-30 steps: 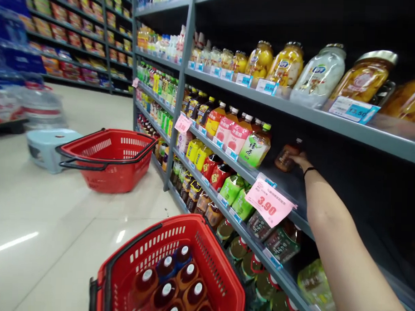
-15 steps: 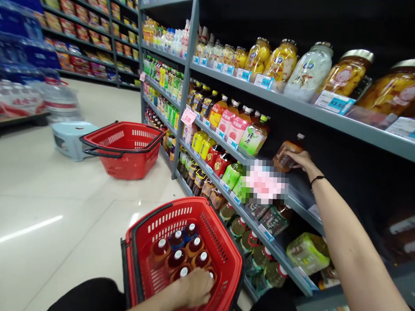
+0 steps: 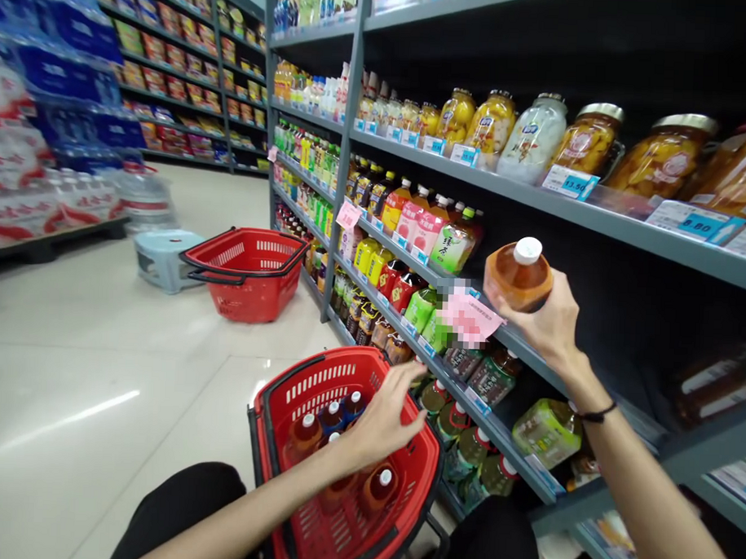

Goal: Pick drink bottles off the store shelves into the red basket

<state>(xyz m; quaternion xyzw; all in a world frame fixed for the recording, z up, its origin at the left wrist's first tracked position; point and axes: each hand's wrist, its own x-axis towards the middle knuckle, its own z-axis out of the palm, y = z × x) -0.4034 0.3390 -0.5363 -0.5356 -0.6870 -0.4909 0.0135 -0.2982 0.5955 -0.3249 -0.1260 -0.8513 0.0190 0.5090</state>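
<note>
My right hand (image 3: 548,322) is wrapped round a bottle (image 3: 518,278) of amber-brown drink with a white cap. The bottle tilts its cap toward me, just in front of the middle shelf. My left hand (image 3: 389,415) is above the right side of the near red basket (image 3: 268,480), fingers apart and nothing in them. Inside that basket stand several white-capped drink bottles (image 3: 378,488); my left forearm hides some of them.
Drink bottles (image 3: 453,241) and jars of fruit (image 3: 540,134) line the grey shelving on the right. A pink tag (image 3: 473,316) sticks out from a shelf edge. Behind stand a second red basket (image 3: 254,287), a light-blue stool (image 3: 166,260) and stacked drink packs (image 3: 79,98).
My right hand has brought the bottle off the shelf toward me. My left hand has risen from the bottles in the basket and spread its fingers. The view has shifted slightly right.
</note>
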